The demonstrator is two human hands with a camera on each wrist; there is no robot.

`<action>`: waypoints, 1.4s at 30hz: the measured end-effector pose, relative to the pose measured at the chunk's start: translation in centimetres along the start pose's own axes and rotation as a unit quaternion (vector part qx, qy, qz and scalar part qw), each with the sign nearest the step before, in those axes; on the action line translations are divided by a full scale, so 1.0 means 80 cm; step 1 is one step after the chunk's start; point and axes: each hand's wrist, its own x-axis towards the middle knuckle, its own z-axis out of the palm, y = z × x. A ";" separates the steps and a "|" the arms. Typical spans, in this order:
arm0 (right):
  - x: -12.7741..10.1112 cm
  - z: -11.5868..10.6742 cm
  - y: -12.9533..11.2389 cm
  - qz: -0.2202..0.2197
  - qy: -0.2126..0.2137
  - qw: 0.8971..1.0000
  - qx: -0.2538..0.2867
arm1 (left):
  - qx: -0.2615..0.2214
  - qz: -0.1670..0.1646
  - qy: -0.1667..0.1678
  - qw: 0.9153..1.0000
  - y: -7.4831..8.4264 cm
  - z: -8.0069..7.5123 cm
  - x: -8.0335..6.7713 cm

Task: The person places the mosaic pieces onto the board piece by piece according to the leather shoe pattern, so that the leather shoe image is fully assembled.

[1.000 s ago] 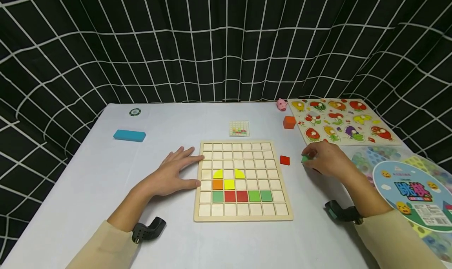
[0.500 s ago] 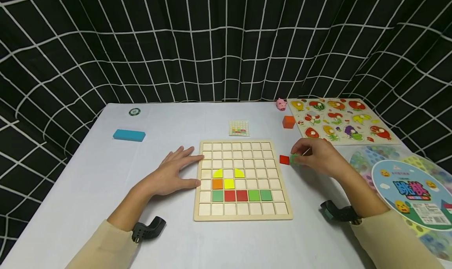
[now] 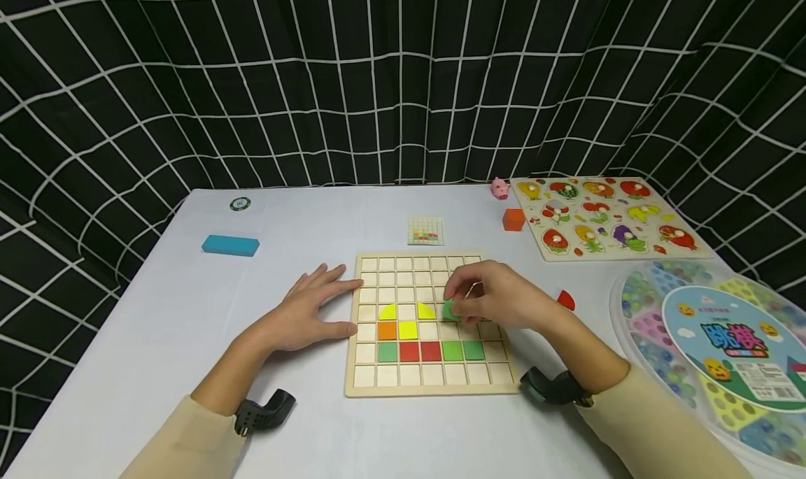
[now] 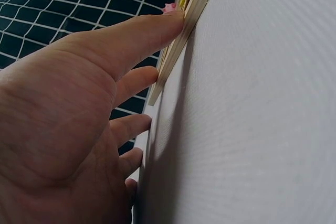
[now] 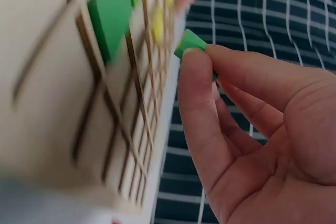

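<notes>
A green tile (image 3: pixel 449 311) is pinched between thumb and fingers of my right hand (image 3: pixel 500 298), over the right half of the wooden grid board (image 3: pixel 434 394). In the right wrist view the green tile (image 5: pixel 191 41) shows at the fingertips, off the board's surface. My left hand (image 3: pixel 305 312) is spread at the board's left edge, its thumb and a finger touching the rim. On the board lie two yellow quarter-circles (image 3: pixel 426 311), an orange square (image 3: pixel 387 331), a yellow square (image 3: pixel 408 330), and a row of green and red squares (image 3: pixel 431 351).
A small pattern card (image 3: pixel 425 231) lies behind the board. To the right are a red rounded piece (image 3: pixel 566 299), an orange cube (image 3: pixel 513 219), a pink pig (image 3: pixel 500 188), a fruit puzzle (image 3: pixel 576 231) and a round game box (image 3: pixel 667 339). A blue block (image 3: pixel 230 245) lies left.
My right hand has carried the green tile left, from beside the board to over it. It uncovers the red rounded piece and now hides the red square. The left hand stays put.
</notes>
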 end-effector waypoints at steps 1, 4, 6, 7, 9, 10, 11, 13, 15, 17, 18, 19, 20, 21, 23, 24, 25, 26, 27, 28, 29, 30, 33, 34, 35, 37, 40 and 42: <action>0.003 0.006 -0.003 -0.006 -0.009 1.000 -0.005 | 0.000 -0.001 0.000 1.000 0.000 0.000 0.000; 0.008 0.022 -0.009 -0.013 -0.023 0.999 -0.027 | -0.002 -0.002 0.002 1.000 -0.001 0.001 -0.001; 0.010 0.029 -0.013 -0.017 -0.023 0.998 -0.048 | -0.001 -0.001 0.004 1.000 -0.001 0.001 0.000; 0.011 0.032 -0.014 -0.017 -0.021 0.998 -0.056 | 0.000 -0.001 0.004 1.000 -0.001 0.001 0.000; 0.013 0.036 -0.016 -0.009 -0.015 0.998 -0.065 | 0.001 -0.003 0.005 1.000 0.000 0.001 0.000; 0.014 0.038 -0.017 -0.006 -0.013 0.998 -0.068 | 0.000 -0.003 0.004 1.000 0.000 0.001 0.001; 0.014 0.039 -0.017 -0.006 -0.011 0.997 -0.072 | 0.000 -0.004 0.004 1.000 0.000 0.001 0.001; 0.015 0.042 -0.018 -0.003 -0.006 0.997 -0.083 | -0.002 -0.006 0.002 1.000 0.000 0.001 0.001; 0.014 0.044 -0.018 -0.004 0.000 0.995 -0.102 | -0.003 -0.007 0.001 1.000 0.001 0.002 0.001; 0.014 0.047 -0.019 -0.012 0.007 0.992 -0.124 | -0.003 -0.008 0.001 1.000 0.001 0.002 0.001; 0.014 0.048 -0.019 -0.014 0.012 0.991 -0.134 | -0.002 -0.009 0.002 1.000 0.001 0.002 0.001; 0.014 0.049 -0.019 -0.017 0.016 0.990 -0.141 | -0.002 -0.008 0.002 1.000 0.001 0.002 0.000; 0.014 0.049 -0.020 -0.020 0.019 0.988 -0.149 | -0.002 -0.008 0.002 1.000 0.000 0.002 0.000; 0.015 0.050 -0.019 -0.022 0.021 0.987 -0.156 | -0.003 -0.006 0.003 1.000 0.000 0.001 0.000; 0.014 0.051 -0.019 -0.026 0.024 0.986 -0.162 | -0.002 -0.003 0.005 1.000 -0.001 0.001 -0.001; 0.014 0.051 -0.019 -0.027 0.025 0.986 -0.162 | -0.002 -0.001 0.005 1.000 -0.001 0.001 -0.001; 0.013 0.050 -0.018 -0.028 0.025 0.986 -0.160 | -0.002 0.000 0.005 1.000 -0.001 0.002 -0.001; 0.012 0.048 -0.017 -0.029 0.026 0.987 -0.155 | -0.002 0.001 0.004 1.000 -0.001 0.002 -0.001; 0.011 0.045 -0.016 -0.032 0.029 0.988 -0.149 | -0.002 0.001 0.004 1.000 -0.001 0.002 -0.001; 0.010 0.041 -0.015 -0.032 0.030 0.989 -0.141 | -0.002 0.001 0.003 1.000 -0.001 0.002 -0.001; 0.009 0.036 -0.013 -0.032 0.033 0.990 -0.131 | -0.002 0.000 0.003 1.000 -0.001 0.002 0.000; 0.008 0.030 -0.011 -0.031 0.036 0.991 -0.121 | -0.003 0.000 0.003 1.000 -0.001 0.002 0.000; 0.006 0.010 -0.004 -0.026 0.044 0.994 -0.099 | -0.003 0.000 0.004 1.000 -0.001 0.002 -0.001; 0.004 0.003 -0.001 -0.020 0.046 0.994 -0.095 | -0.002 0.000 0.004 1.000 -0.001 0.002 -0.001; 0.003 -0.005 0.002 -0.015 0.050 0.994 -0.091 | -0.002 0.000 0.004 1.000 -0.001 0.002 -0.001; 0.000 -0.018 0.008 0.001 0.057 0.994 -0.089 | -0.002 0.000 0.003 1.000 -0.001 0.002 -0.001; -0.005 -0.037 0.018 0.025 0.073 0.993 -0.093 | -0.003 0.000 0.002 1.000 -0.001 0.002 -0.001; -0.008 -0.046 0.024 0.039 0.083 0.991 -0.097 | -0.003 -0.002 0.003 1.000 -0.001 0.001 -0.001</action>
